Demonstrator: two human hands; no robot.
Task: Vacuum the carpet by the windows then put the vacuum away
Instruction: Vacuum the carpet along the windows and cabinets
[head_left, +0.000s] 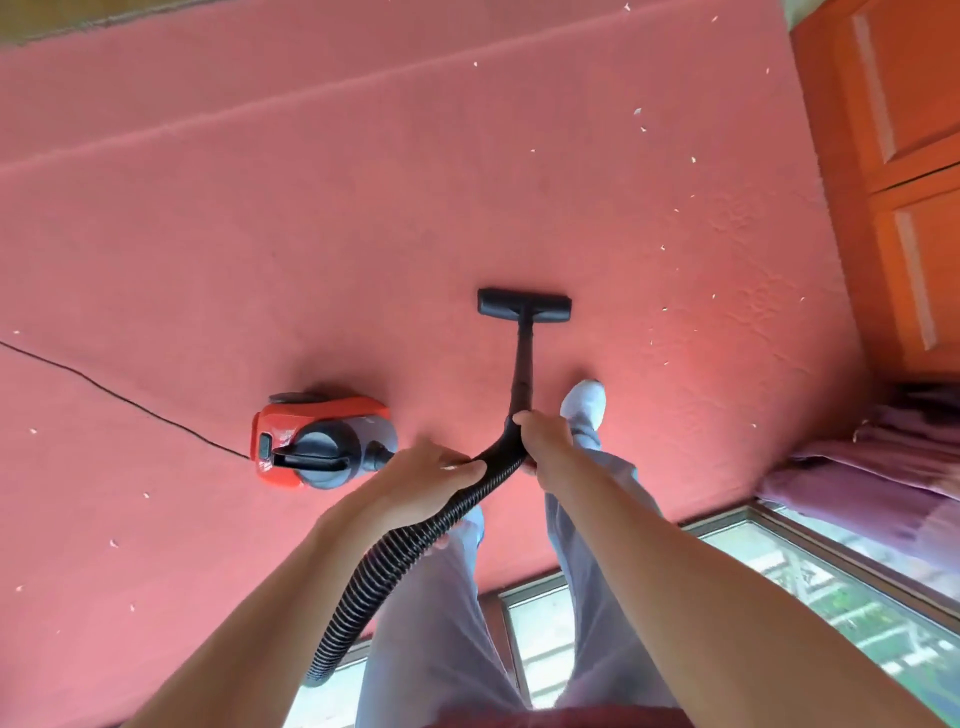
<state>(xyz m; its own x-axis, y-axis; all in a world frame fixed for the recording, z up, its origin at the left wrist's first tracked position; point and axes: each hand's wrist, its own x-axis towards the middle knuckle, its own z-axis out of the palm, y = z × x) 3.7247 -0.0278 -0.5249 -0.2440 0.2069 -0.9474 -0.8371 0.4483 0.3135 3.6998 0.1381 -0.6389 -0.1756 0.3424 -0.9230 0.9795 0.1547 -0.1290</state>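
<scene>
**Stiff wand, floppy hose: steer from the bend**

The red carpet runs out ahead of you, with the windows at your feet. The canister vacuum sits on it to your left. It is likely the heavy part, so lift it by its black top handle. The ribbed hose is soft and will loop. The wand looks rigid and light, and its floor head lies flat on the carpet. Your right hand is wrapped round the wand's curved top end. Your left hand is closed over the hose just behind it. Pale flecks lie to the right of the head.
</scene>
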